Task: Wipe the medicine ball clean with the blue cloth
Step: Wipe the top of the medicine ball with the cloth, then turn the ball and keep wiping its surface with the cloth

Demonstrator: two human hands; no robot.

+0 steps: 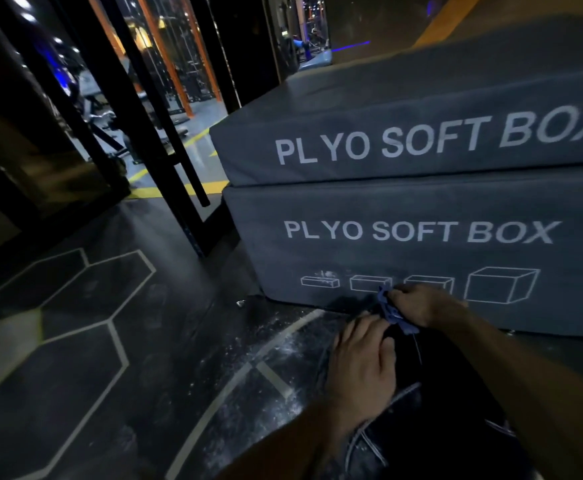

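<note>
Two hands worked the medicine ball [432,393] on the floor [144,341] before me: left hand [362,362] steadied its top, fingers relaxed, right hand [418,306] bunched the limp blue cloth [392,311]; I judged the ball heavy, best cradled underneath.

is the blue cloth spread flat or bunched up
Bunched up. The blue cloth sits crumpled in the right hand, with folds sticking out above and below the fingers, against the dark medicine ball.
</note>
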